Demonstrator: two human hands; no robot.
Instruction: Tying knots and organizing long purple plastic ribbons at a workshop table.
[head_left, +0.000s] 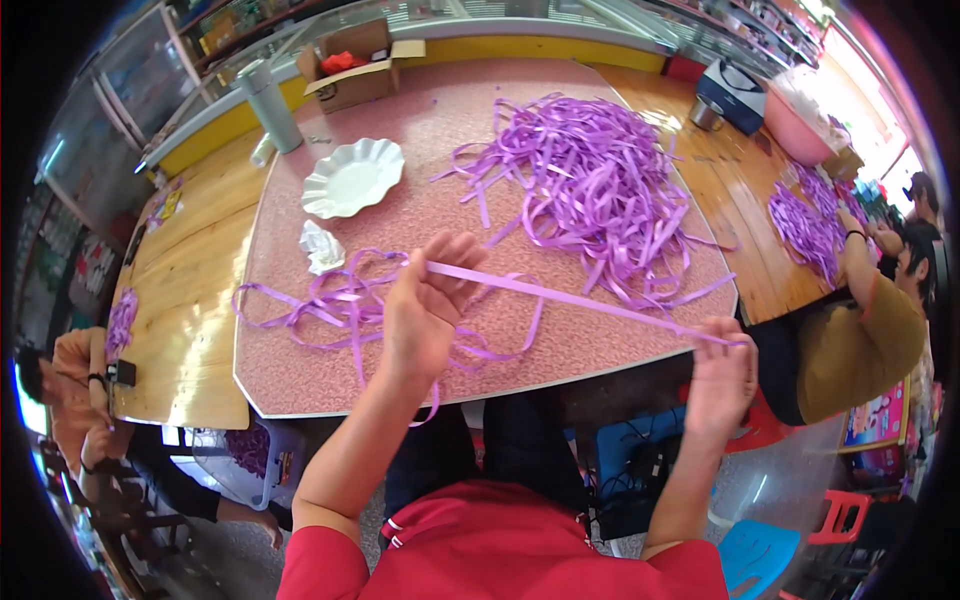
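Note:
A purple ribbon (560,296) is stretched in a straight line between my two hands, above the near part of the pink speckled table (620,345). My left hand (425,305) grips it at the thumb, palm up with the other fingers loosely curled. At the right my right hand (720,380) pinches the ribbon near its end, by the table's near right corner. Loose purple ribbon loops (350,305) lie to the left of and below my left hand. A large tangled heap of purple ribbons (590,180) covers the table's far right.
On the table stand a white scalloped dish (355,180), a crumpled white tissue (321,248), a grey-green flask (270,105) and an open cardboard box (350,80). People sit at wooden side tables, one left (75,370), others right (860,340). A blue stool (755,555) stands lower right.

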